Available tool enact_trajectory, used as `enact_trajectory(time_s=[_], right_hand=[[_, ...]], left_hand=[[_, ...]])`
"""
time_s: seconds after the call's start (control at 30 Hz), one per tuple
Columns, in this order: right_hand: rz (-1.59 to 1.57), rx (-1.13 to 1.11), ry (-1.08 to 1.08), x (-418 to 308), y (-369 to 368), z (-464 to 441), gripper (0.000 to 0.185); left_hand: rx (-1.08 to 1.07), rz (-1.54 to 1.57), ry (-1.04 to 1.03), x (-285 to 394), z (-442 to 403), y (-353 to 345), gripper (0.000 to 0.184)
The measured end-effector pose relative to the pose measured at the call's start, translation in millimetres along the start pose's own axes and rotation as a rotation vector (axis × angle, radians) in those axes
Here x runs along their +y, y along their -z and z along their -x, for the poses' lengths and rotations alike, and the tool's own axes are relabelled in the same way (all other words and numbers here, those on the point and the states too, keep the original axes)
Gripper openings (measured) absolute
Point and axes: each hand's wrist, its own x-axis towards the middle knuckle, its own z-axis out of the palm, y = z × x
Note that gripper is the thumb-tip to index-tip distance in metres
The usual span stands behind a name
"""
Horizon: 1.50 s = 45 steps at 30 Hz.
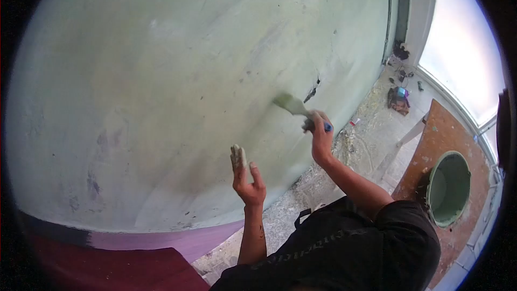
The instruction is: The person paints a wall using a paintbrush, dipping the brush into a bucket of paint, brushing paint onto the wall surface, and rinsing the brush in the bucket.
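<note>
My right hand (321, 136) is closed around the handle of a putty knife (291, 103), whose blue end shows beside the fingers. Its wide blade looks greenish, is blurred by motion and lies close to the pale green wall (177, 75); whether it touches the surface I cannot tell. Just beyond the blade is a dark, ragged crack (310, 94) in the wall. Lower and further left, my left hand (247, 180) is raised with the thumb apart from the fingers, holding nothing. Whitish paste coats its fingers.
A green bucket (449, 188) stands on a brown board (439, 129) at the right, near a bright window (463, 37). Rubble and a crumpled bag (398, 101) lie on the dusty floor (371, 134). Dark red cloth-like material (118, 267) covers the lower left.
</note>
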Motion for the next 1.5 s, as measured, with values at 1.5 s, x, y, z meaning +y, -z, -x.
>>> enact_trajectory(time_s=[1.5], right_hand=[[-0.338, 0.357, -0.194, 115, 216, -238, 0.026]], left_hand=[[-0.017, 0.142, -0.121, 46, -96, -92, 0.024]])
